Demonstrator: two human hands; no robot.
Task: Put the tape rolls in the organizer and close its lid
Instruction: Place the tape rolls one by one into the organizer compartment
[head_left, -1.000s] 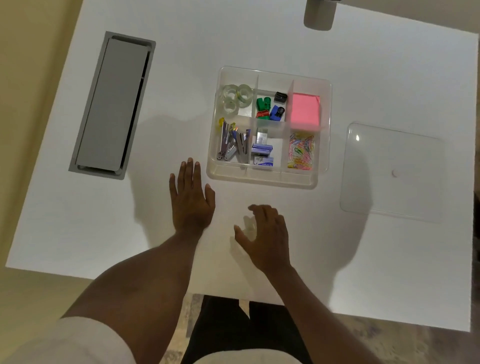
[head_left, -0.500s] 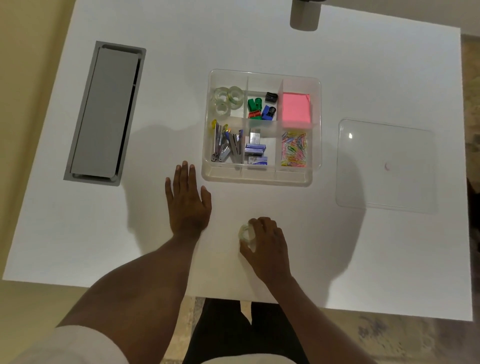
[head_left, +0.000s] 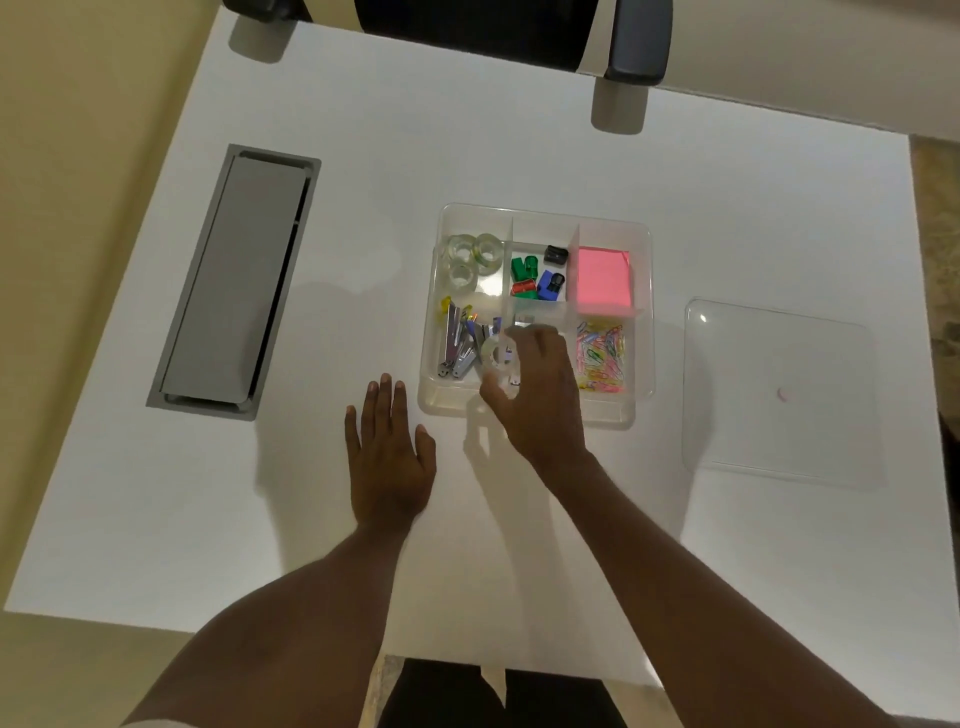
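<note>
A clear plastic organizer (head_left: 643, 312) with several compartments stands mid-table. Three clear tape rolls (head_left: 470, 258) lie in its back left compartment. My right hand (head_left: 535, 395) holds another clear tape roll (head_left: 496, 356) above the organizer's front part, over the staplers. My left hand (head_left: 389, 452) rests flat on the table, fingers spread, just left of the organizer's front corner. The clear lid (head_left: 779, 395) lies flat on the table to the right of the organizer.
The organizer also holds staplers (head_left: 457, 338), coloured sharpeners (head_left: 535, 273), a pink note pad (head_left: 603, 279) and coloured paper clips (head_left: 602, 353). A grey cable hatch (head_left: 234, 280) is set into the table at left. A chair (head_left: 631, 57) stands at the far edge.
My right hand closed on the tape roll lying on the table in front of me, lifted it and carried it forward over the organizer. My left hand stayed flat on the table.
</note>
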